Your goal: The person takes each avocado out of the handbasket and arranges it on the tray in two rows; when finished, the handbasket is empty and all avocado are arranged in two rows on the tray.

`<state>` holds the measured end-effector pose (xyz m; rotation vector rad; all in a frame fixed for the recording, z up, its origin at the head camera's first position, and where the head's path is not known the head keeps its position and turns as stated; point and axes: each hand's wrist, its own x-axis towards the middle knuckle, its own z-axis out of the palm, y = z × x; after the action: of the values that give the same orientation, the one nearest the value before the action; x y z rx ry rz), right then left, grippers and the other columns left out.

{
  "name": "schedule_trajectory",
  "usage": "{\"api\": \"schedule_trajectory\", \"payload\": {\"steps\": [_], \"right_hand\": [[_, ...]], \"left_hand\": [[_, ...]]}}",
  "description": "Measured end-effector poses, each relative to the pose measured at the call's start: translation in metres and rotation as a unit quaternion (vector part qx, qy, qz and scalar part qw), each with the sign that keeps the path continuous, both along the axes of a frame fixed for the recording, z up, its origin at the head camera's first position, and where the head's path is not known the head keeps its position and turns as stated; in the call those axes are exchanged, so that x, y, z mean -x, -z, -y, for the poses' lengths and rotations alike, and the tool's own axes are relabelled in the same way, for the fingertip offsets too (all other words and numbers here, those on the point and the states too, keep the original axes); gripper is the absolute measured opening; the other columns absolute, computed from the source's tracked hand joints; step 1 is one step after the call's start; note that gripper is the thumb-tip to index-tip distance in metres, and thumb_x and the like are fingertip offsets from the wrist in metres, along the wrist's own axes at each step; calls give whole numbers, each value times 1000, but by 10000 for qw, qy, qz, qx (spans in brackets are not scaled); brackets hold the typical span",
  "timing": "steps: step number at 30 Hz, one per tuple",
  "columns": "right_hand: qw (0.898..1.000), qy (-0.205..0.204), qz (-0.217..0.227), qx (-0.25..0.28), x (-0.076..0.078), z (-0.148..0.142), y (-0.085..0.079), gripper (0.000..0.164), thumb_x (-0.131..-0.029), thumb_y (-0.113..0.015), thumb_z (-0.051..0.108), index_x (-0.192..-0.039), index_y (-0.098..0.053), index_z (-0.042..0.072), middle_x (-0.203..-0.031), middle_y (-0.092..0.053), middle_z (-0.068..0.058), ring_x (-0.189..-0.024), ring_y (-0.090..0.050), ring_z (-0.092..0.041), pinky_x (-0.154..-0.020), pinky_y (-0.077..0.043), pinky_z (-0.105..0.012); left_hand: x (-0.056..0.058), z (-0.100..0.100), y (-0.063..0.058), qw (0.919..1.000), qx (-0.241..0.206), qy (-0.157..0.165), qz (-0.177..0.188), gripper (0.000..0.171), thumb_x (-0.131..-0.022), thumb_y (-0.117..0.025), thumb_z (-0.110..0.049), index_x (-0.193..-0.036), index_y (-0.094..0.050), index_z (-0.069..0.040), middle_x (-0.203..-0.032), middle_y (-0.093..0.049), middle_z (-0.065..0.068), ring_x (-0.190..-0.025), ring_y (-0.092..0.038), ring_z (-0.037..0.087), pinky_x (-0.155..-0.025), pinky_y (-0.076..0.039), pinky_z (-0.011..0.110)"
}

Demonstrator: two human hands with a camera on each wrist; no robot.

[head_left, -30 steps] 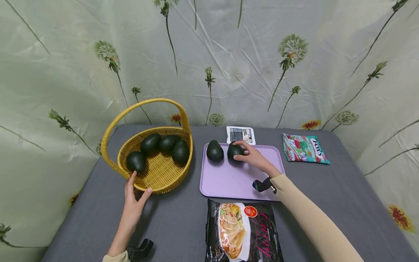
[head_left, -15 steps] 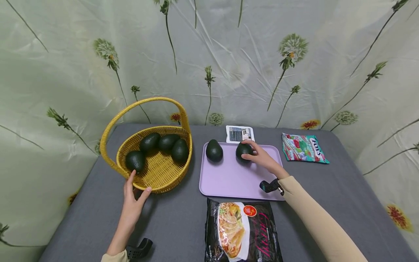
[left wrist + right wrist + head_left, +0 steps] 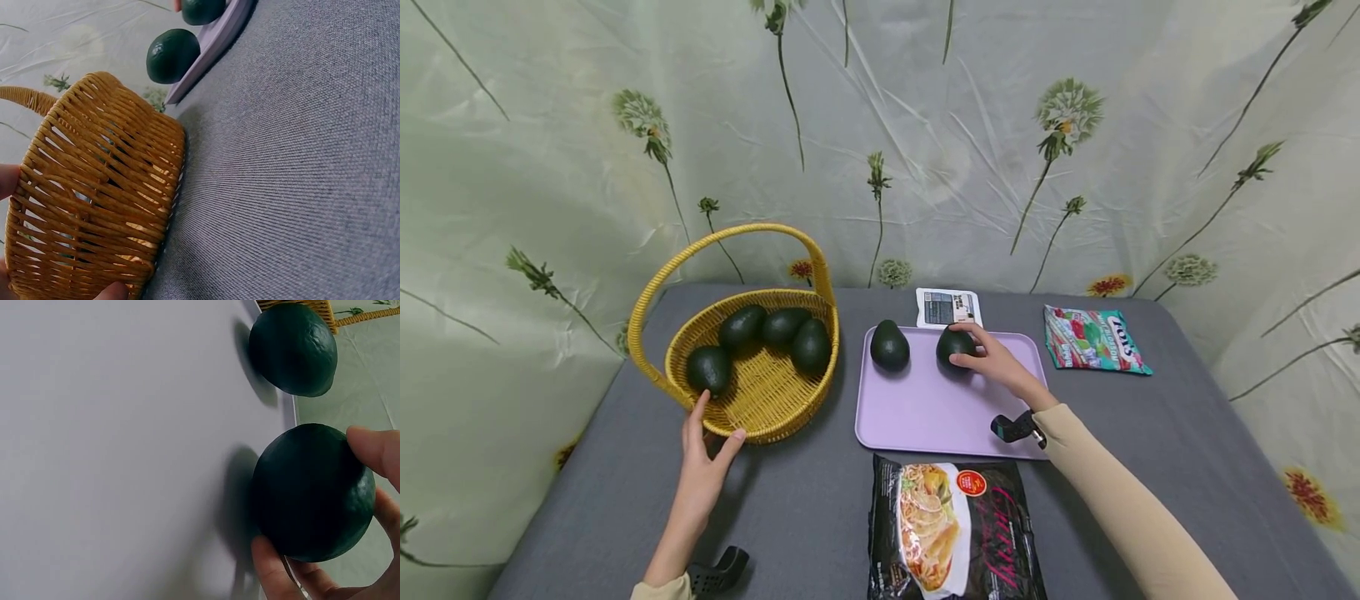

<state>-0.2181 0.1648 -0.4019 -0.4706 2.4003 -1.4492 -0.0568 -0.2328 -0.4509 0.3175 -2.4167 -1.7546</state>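
In the head view, my left hand (image 3: pixel 702 475) grips the near rim of a yellow woven basket (image 3: pixel 782 417) with a tall handle. Its fingers show against the weave in the left wrist view. Several dark green avocados (image 3: pixel 811 348) lie inside the basket. On a lilac tray (image 3: pixel 917 421), my right hand (image 3: pixel 996 364) holds an avocado (image 3: pixel 951 350) between thumb and fingers, seen close up in the right wrist view with a shadow beside it. A second avocado (image 3: pixel 890 346) rests on the tray to its left, untouched.
A black noodle package (image 3: pixel 955 529) lies in front of the tray. Behind the tray is a white labelled packet (image 3: pixel 948 307), and a teal candy bag (image 3: pixel 1096 340) lies to the right. Grey cloth (image 3: pixel 805 517) covers the table, with a flowered curtain (image 3: pixel 955 167) behind.
My right hand has moved the held avocado a little to the right, away from the other one on the tray. My left hand and the basket have stayed in place.
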Motion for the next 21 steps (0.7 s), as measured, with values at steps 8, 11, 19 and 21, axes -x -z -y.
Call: {"api": "schedule_trajectory", "payload": {"steps": [8, 11, 19, 21], "right_hand": [[10000, -91, -16, 7, 4, -2, 6, 53, -94, -59, 9, -140, -37, -3, -140, -35, -33, -124, -36, -54, -96, -35, -57], [10000, -55, -3, 24, 7, -4, 9, 54, -93, -60, 9, -141, -36, -3, -140, -34, -33, -124, -36, -55, -96, -34, -59], [9999, 76, -73, -99, 18, -13, 32, 55, -94, -61, 17, -143, -38, 5, -140, -36, -29, -125, -37, -49, -96, -36, -57], [9998, 84, -106, -116, 19, -13, 35, 55, -95, -61, 19, -143, -38, 8, -141, -36, -28, -125, -37, -48, -96, -36, -55]], "left_hand": [[-1, 0, 0, 10000, 32, -21, -24, 79, -97, -57, -21, -155, -3, -21, -155, 3, 17, -139, -4, 43, -103, -16, 65], [-1, 0, 0, 10000, 43, -23, -50, 79, -97, -57, -20, -155, -3, -20, -154, 2, 17, -139, -3, 41, -103, -15, 65], [0, 0, 0, 10000, 30, -14, -29, 80, -97, -57, -21, -155, -3, -21, -155, 4, 17, -139, -4, 42, -103, -15, 65], [0, 0, 0, 10000, 25, -6, -28, 79, -98, -57, -21, -155, -3, -21, -155, 4, 17, -139, -4, 42, -103, -15, 64]]}}
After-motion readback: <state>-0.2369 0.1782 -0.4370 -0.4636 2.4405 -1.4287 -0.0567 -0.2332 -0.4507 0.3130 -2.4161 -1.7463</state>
